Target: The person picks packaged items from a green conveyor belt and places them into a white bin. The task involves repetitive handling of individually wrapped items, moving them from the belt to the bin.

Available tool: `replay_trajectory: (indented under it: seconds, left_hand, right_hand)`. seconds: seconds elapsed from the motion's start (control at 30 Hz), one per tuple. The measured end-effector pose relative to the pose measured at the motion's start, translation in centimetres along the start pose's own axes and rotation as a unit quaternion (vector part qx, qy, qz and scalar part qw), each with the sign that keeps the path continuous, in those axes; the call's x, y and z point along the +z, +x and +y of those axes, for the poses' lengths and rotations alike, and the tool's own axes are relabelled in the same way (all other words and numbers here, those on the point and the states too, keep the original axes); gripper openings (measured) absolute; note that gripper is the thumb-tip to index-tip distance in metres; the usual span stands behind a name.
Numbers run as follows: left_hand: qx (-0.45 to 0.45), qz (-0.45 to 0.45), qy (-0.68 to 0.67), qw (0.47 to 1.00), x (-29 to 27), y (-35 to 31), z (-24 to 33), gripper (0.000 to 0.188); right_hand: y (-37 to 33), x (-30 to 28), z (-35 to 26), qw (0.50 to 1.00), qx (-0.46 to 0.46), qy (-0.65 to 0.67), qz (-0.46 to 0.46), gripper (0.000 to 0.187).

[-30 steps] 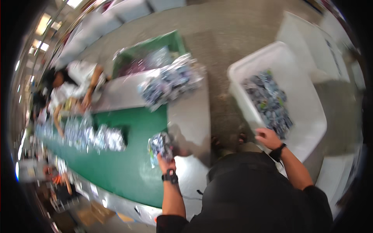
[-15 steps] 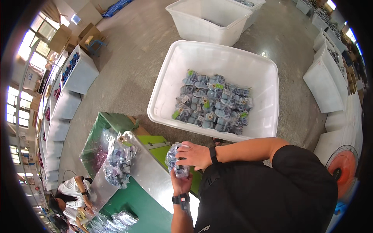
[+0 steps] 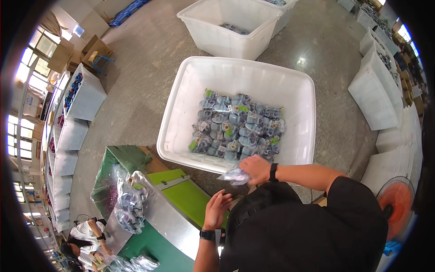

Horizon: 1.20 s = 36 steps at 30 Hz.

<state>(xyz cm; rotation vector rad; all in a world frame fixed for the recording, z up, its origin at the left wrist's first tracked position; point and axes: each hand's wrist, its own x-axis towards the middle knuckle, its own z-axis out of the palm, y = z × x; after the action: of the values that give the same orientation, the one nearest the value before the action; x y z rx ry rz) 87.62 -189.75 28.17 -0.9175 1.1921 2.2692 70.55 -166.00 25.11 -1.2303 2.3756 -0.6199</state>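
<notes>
At the 8 o'clock edge of the view, a seated co-worker (image 3: 88, 235) bends over the green table (image 3: 149, 251), with more clear packets (image 3: 145, 262) lying at the table's lower end. Just right of that, a clear plastic sack of packets (image 3: 129, 206) rests on the metal chute (image 3: 167, 217) – still full, so stock remains at the workstation.

The left hand (image 3: 216, 209), near 6 o'clock, is empty: fingers spread and relaxed, palm toward the body, just above the chute's edge. A black watch sits on the wrist.

The right hand (image 3: 256, 168) pinches one small clear packet (image 3: 233, 176) between thumb and fingers. The packet hangs at the near rim of the large white tub (image 3: 181, 113), not yet inside it and not touching the heap.

Progress, judged from the layout: the tub holds a single low heap of bagged items (image 3: 238, 129) around its centre – the floor along the walls is bare, so the tub is far from full. The held packet is one unit in transfer; many remain.

Appearance of the packet: crumpled transparent film, grey-blue contents, no readable detail at this size. The heap's packets match it, several with green card tags.

At 12 o'clock stands a second white tub (image 3: 208, 27); further white bins (image 3: 376, 90) line the 2 o'clock side.
</notes>
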Motion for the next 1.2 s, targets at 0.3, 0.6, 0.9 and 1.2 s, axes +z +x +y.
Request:
replay_trajectory:
  seconds: [0.3,0.6,0.9,1.2]
  left_hand:
    - [0.061,0.239,0.139,0.959,-6.5,-2.5,-4.7,0.041]
    - [0.041,0.301,0.079,0.949,-10.2,-5.3,-11.1,0.036]
    - [0.033,0.325,0.018,0.945,-14.6,-7.0,-16.1,0.033]
    - [0.039,0.326,-0.046,0.943,-18.7,-8.0,-19.8,0.035]
  right_hand:
    - [-1.2,-6.6,15.2,0.968,0.147,-0.202,-0.003,0.044]
    - [-0.9,-8.5,21.3,0.917,0.347,-0.195,0.026,0.047]
    - [-4.0,-0.5,16.9,0.944,0.309,-0.054,-0.103,0.044]
    - [-6.4,6.0,12.2,0.925,0.321,0.067,-0.190,0.049]
